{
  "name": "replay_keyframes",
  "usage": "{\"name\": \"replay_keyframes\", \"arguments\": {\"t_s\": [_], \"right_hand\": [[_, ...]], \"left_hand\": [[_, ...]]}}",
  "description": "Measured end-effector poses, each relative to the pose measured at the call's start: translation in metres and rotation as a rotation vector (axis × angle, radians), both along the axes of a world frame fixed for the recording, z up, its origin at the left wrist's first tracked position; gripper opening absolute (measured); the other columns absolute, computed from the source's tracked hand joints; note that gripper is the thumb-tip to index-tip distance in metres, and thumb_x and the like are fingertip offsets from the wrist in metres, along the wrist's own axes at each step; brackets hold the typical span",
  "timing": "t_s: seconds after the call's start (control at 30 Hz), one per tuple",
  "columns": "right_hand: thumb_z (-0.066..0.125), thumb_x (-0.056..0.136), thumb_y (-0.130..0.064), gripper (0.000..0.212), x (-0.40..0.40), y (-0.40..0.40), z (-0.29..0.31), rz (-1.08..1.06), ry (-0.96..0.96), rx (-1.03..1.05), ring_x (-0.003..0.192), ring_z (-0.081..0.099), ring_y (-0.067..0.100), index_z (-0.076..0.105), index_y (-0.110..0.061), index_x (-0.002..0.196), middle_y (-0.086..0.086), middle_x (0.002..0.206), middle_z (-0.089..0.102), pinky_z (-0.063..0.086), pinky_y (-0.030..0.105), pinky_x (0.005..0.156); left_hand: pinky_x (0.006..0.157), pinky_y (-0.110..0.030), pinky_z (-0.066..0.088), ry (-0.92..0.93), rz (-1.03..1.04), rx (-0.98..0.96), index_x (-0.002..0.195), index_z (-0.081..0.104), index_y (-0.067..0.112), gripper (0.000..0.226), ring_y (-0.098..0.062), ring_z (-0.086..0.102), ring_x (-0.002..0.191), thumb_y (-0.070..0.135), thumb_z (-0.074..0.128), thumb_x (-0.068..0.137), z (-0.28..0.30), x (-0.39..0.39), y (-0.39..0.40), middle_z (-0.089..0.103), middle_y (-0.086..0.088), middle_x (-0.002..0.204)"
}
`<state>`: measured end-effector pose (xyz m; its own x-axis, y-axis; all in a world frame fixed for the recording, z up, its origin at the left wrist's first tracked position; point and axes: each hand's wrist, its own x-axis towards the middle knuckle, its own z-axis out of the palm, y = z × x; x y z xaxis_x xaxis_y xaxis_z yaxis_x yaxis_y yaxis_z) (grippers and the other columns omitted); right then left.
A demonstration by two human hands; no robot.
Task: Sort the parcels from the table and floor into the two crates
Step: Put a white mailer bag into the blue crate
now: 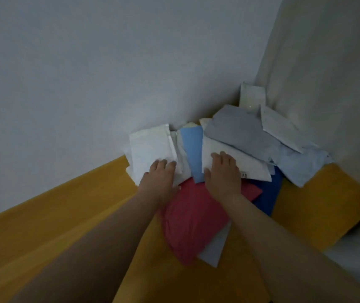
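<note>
A heap of soft parcels lies on the yellow table (65, 215) in the corner by the wall. My left hand (159, 178) rests with its fingers laid on a white parcel (148, 149) at the left of the heap. Flat on another white parcel (247, 165), with straight fingers, lies my right hand (224, 171). A light blue parcel (193, 149) stands between the two hands. A red parcel (192, 215) lies below them, over a dark blue one (268, 195). A grey parcel (238, 130) tops the heap at the right. No crate is in view.
A pale grey wall (87, 73) rises behind the table. A cream curtain (327, 73) hangs at the right, touching the heap. More white and pale blue parcels (299, 165) spread to the right edge of the table. A white packet (252, 99) leans in the corner.
</note>
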<state>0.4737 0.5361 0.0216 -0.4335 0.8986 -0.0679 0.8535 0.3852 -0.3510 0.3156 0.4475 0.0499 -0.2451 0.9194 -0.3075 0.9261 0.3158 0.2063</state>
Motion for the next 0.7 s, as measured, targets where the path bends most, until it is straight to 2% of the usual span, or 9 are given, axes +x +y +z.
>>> {"name": "replay_keyframes", "arguments": {"t_s": [0.17,0.3,0.37,0.43,0.53,0.6,0.7], "right_hand": [[0.04,0.1,-0.031,0.05,0.037,0.115,-0.017,-0.253,0.012,0.117,0.134,0.028,0.033,0.034,-0.007,0.142,0.018,0.149,0.031,0.027,0.044,0.109],[0.041,0.099,-0.038,0.054,0.069,0.197,-0.038,-0.512,0.038,0.17,0.14,0.021,0.034,0.035,-0.008,0.143,0.018,0.152,0.029,0.018,0.049,0.112],[0.037,0.098,-0.048,0.06,0.086,0.234,-0.051,-0.636,0.066,0.09,0.145,0.012,0.033,0.031,-0.013,0.147,0.014,0.156,0.023,0.008,0.056,0.115],[0.033,0.092,-0.067,0.075,0.102,0.262,-0.067,-0.728,0.087,-0.115,0.147,0.0,0.034,0.021,-0.024,0.152,0.008,0.161,0.01,-0.001,0.065,0.112],[0.034,0.076,-0.087,0.092,0.107,0.277,-0.098,-0.717,0.103,-0.405,0.147,-0.006,0.038,0.008,-0.041,0.151,0.002,0.162,-0.001,0.0,0.072,0.108],[0.031,0.071,-0.09,0.094,0.104,0.273,-0.118,-0.711,0.09,-0.402,0.146,-0.011,0.037,0.002,-0.047,0.149,-0.001,0.162,-0.008,0.001,0.075,0.105],[0.027,0.069,-0.092,0.093,0.101,0.272,-0.133,-0.733,0.052,-0.319,0.146,-0.012,0.036,-0.001,-0.051,0.147,-0.003,0.161,-0.01,0.002,0.076,0.103]], "left_hand": [[0.112,-0.05,0.031,0.0,-0.183,0.085,0.153,0.017,0.023,0.074,-0.03,0.016,0.145,0.048,0.053,0.093,-0.006,0.022,0.125,0.021,-0.012,0.156],[0.113,-0.051,0.028,-0.049,-0.258,0.155,0.152,0.02,0.025,0.064,-0.03,0.018,0.145,0.039,0.049,0.097,-0.027,0.047,0.221,0.022,-0.011,0.156],[0.113,-0.051,0.027,-0.068,-0.279,0.192,0.152,0.02,0.025,0.059,-0.03,0.019,0.144,0.034,0.044,0.1,-0.04,0.056,0.264,0.023,-0.012,0.156],[0.113,-0.052,0.027,-0.067,-0.298,0.21,0.153,0.019,0.026,0.057,-0.029,0.019,0.145,0.033,0.042,0.101,-0.052,0.064,0.304,0.022,-0.011,0.157],[0.114,-0.054,0.024,-0.07,-0.321,0.171,0.153,0.014,0.033,0.071,-0.029,0.011,0.147,0.042,0.053,0.094,-0.068,0.072,0.355,0.012,-0.009,0.16],[0.114,-0.059,0.019,-0.021,-0.374,0.105,0.153,0.008,0.039,0.091,-0.03,0.0,0.149,0.053,0.065,0.084,-0.079,0.075,0.385,0.0,-0.007,0.162],[0.111,-0.065,0.008,0.129,-0.502,0.081,0.152,0.004,0.042,0.109,-0.031,-0.017,0.147,0.071,0.067,0.068,-0.093,0.077,0.426,-0.015,0.0,0.162]]}}
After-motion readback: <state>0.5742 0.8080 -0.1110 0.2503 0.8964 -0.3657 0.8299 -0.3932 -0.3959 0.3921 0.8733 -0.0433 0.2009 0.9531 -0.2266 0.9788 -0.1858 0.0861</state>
